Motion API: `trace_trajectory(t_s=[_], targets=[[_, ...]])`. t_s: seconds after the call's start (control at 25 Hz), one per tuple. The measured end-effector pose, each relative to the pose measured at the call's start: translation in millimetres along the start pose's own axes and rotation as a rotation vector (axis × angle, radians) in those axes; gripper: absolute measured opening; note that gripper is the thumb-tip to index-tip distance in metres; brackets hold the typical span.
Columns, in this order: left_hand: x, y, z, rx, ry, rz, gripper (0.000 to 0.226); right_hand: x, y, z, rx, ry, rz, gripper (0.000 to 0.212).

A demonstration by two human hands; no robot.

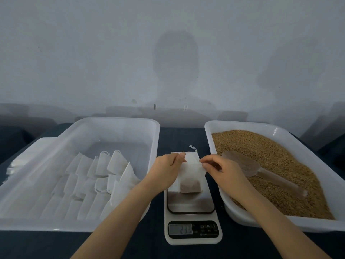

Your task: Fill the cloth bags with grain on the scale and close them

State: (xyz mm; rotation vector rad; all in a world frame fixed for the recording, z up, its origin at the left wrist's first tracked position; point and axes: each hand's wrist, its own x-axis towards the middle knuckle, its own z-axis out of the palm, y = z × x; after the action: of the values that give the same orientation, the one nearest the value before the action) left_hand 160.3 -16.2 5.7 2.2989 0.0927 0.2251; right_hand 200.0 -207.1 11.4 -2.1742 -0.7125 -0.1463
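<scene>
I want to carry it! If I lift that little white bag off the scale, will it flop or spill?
Probably floppy: the bag is thin cloth, bending where the left hand and right hand pinch it. Likely bottom-heavy, as grain lumps at its base. Might spill; I can't tell if it's closed.

The white rectangular kitchen scale (pixel 193 240) has a smooth plastic body, a brushed metal weighing plate (pixel 190 202) with a dull sheen, and a glossy black control panel (pixel 207 228). On the scale, the small white cloth bag (pixel 190 176) is thin, matt and half see-through. Left of the scale, the translucent white plastic tub (pixel 119 120) is smooth and holds matt white cloth bags (pixel 115 163). Right of the scale, the opaque white plastic tray (pixel 233 124) is lightly glossy and holds rough brown grain (pixel 280 156) and a clear smooth plastic scoop (pixel 240 161). Under the scale lies a matt dark blue tablecloth (pixel 155 243).
</scene>
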Motion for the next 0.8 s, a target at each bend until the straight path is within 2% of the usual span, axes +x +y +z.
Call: trace_trajectory(t_s=[0.8], targets=[[-0.3, 0.0, 0.0, 0.016, -0.019, 0.008, 0.050, 1.0, 2.8, 0.8, -0.027, -0.006, -0.010, 0.013]])
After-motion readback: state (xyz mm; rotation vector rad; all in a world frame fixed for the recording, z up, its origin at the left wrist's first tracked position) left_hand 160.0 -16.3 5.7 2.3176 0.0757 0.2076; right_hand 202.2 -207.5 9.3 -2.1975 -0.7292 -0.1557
